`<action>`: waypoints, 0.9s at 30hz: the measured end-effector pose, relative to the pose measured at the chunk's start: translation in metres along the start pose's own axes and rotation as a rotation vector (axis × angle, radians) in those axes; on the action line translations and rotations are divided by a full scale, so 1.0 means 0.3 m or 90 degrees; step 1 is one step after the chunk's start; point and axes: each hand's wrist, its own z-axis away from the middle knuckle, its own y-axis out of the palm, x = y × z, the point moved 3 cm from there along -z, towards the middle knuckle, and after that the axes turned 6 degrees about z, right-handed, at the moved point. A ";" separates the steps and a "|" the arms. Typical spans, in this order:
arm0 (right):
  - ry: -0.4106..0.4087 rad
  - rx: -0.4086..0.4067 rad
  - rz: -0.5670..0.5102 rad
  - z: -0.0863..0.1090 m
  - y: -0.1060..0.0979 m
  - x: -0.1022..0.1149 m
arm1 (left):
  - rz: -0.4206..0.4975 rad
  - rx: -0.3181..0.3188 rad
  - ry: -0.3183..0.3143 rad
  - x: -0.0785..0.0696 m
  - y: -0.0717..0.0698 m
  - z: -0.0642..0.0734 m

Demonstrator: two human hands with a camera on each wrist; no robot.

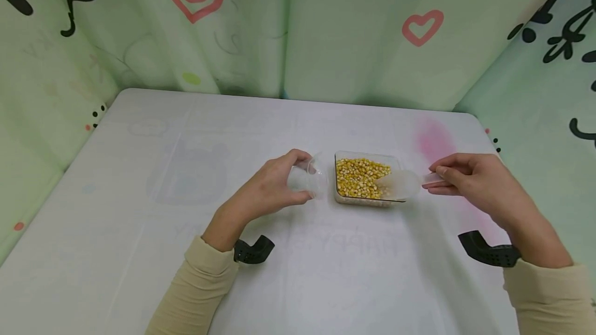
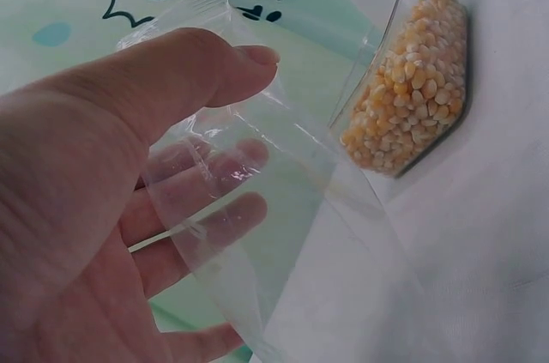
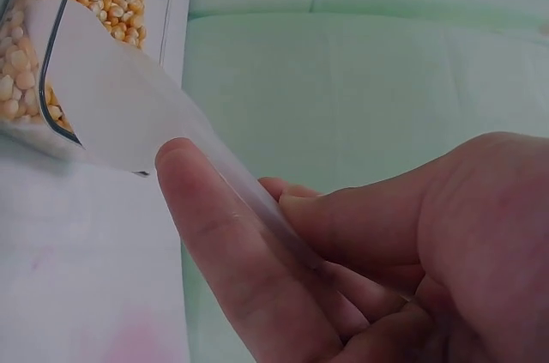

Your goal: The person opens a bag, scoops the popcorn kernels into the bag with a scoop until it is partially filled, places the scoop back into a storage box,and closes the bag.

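Observation:
My left hand holds a clear plastic zip bag, thumb on one side and fingers on the other, just left of a glass container. Yellow corn kernels fill much of that rectangular container. On its right, my right hand grips the handle of a translucent white scoop between thumb and fingers. The scoop's head reaches over the container's right rim, its tip among the kernels. In the left wrist view, the bag hangs in front of several fingers and no kernels show inside it.
A white-covered table lies under everything, with a pink patch at the right. Green curtains with hearts and black writing enclose its back and sides. Each wrist wears a black strap.

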 end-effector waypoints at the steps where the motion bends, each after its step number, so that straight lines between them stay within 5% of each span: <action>1: 0.004 0.004 -0.001 0.001 -0.002 -0.003 | 0.000 0.000 0.001 0.000 0.000 0.000; 27: 0.026 0.036 -0.074 -0.021 0.054 -0.038 | 0.003 0.003 -0.015 -0.003 -0.003 0.002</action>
